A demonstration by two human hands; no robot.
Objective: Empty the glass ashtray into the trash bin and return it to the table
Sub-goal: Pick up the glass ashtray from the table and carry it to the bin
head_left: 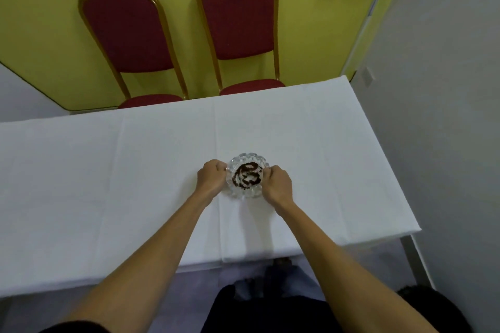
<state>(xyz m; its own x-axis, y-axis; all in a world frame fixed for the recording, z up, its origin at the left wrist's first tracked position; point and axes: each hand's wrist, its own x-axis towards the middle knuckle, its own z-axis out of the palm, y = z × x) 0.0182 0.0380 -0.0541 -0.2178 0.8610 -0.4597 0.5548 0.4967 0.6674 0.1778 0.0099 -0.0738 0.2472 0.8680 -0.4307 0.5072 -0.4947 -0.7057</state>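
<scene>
A round cut-glass ashtray [246, 162] with dark brown ash in its bowl sits on the white tablecloth [135, 170], right of the table's middle. My left hand [211, 176] grips the ashtray's left rim with curled fingers. My right hand [277, 184] grips its right rim the same way. The ashtray looks level and seems to rest on the cloth. No trash bin is in view.
Two red padded chairs with gold frames [127, 35] [240, 16] stand behind the table's far edge against a yellow wall. A grey wall [446, 116] runs close along the table's right end. My dark trousers and shoes [270, 300] show below the near edge.
</scene>
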